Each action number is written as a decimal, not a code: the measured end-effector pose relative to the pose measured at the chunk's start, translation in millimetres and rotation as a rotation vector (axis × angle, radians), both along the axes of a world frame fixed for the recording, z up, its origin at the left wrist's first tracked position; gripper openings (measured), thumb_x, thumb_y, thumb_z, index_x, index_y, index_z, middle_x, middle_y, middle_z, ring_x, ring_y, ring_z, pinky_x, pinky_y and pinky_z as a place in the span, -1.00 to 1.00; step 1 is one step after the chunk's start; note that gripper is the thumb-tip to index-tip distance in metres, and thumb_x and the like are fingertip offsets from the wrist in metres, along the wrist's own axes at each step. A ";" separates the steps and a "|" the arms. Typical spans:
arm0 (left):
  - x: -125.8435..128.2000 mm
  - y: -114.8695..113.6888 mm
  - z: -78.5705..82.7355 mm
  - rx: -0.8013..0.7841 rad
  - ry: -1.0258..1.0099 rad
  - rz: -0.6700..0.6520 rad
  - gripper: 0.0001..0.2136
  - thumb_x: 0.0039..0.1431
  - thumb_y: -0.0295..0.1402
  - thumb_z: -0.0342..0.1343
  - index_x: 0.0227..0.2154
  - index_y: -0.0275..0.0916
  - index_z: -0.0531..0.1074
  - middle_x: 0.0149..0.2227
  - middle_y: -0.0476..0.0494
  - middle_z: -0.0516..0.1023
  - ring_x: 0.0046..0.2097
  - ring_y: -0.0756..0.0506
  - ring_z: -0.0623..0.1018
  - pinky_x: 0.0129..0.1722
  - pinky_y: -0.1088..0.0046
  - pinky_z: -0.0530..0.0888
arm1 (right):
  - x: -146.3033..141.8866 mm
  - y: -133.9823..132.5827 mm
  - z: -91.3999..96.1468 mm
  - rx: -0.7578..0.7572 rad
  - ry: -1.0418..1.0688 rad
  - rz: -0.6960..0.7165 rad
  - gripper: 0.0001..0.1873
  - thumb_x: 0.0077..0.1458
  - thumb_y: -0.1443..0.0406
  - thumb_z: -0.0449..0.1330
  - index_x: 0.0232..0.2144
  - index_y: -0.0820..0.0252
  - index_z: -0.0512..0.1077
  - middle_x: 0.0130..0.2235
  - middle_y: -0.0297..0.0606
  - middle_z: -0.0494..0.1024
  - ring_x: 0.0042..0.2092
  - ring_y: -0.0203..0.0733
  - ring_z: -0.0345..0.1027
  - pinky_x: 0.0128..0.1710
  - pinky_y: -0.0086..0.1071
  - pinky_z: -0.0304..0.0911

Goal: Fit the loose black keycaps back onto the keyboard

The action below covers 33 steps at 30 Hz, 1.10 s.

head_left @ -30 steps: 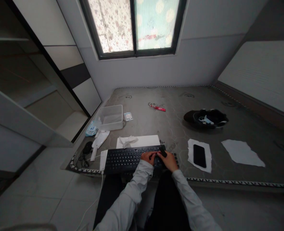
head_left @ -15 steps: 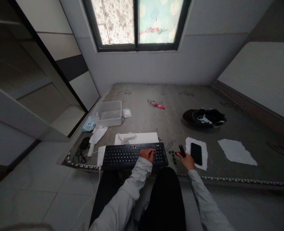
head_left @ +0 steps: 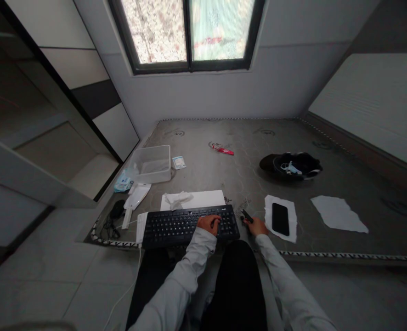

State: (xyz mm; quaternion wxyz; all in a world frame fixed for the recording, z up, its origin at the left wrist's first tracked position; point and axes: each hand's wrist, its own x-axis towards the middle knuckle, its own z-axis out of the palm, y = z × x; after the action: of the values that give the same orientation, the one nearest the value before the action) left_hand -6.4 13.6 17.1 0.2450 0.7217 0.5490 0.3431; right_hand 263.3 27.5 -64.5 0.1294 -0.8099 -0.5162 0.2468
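A black full-size keyboard (head_left: 186, 225) lies before my knees at the edge of the covered platform. My left hand (head_left: 208, 224) rests over its right part, fingers curled with thumb and forefinger close together; whatever is between them is too small to make out. Just off the keyboard's right end, my right hand (head_left: 257, 226) grips a short, dark, stick-like tool (head_left: 247, 216), which points up and to the left. Small black keycaps lie at that spot, mostly hidden by the right hand now.
A phone (head_left: 280, 219) lies on white paper to the right, with another paper sheet (head_left: 339, 214) beyond. Behind are a dark cap (head_left: 275, 168) and a red packet (head_left: 223, 149). On the left stand a clear plastic box (head_left: 151, 165) and a mouse (head_left: 117, 209). White tissue (head_left: 178, 200) lies behind the keyboard.
My right hand has moved left, closer to the keyboard's end, and the tool in it tilts more. My left hand stays over the same keys. The view has shifted slightly.
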 end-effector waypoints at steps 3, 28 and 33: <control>0.5 -0.5 2.7 0.002 0.005 0.003 -0.81 0.16 -0.46 0.07 -0.26 -0.14 0.56 -0.32 -0.01 0.66 -0.29 -0.08 0.59 -0.11 0.30 0.35 | -2.3 1.2 -6.3 -0.026 -0.016 -0.011 -0.71 0.05 0.12 0.21 -0.23 0.08 0.60 -0.23 -0.08 0.61 -0.17 0.03 0.49 -0.26 -0.28 0.30; 0.8 -1.4 5.3 0.001 0.038 -0.017 -0.80 0.18 -0.45 0.05 -0.26 -0.13 0.55 -0.32 -0.01 0.66 -0.25 -0.09 0.59 -0.13 0.30 0.33 | 1.1 -1.0 -18.7 -0.005 -0.040 -0.022 -0.60 0.06 0.04 0.13 -0.20 0.12 0.59 -0.25 -0.04 0.61 -0.19 0.02 0.50 -0.32 -0.31 0.28; 0.8 -2.6 6.2 -0.001 0.038 -0.010 -0.80 0.18 -0.46 0.04 -0.25 -0.14 0.55 -0.31 -0.02 0.66 -0.21 -0.10 0.59 -0.11 0.29 0.32 | 1.9 -0.1 -17.5 0.012 -0.031 -0.047 -0.61 0.05 0.03 0.13 -0.27 0.14 0.60 -0.29 -0.06 0.61 -0.22 -0.01 0.51 -0.33 -0.33 0.28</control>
State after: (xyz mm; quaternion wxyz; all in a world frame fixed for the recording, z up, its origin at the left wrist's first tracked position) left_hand -5.6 11.0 23.2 0.2366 0.7306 0.5503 0.3277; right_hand 265.2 27.4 -82.0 0.1319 -0.8247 -0.5004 0.2282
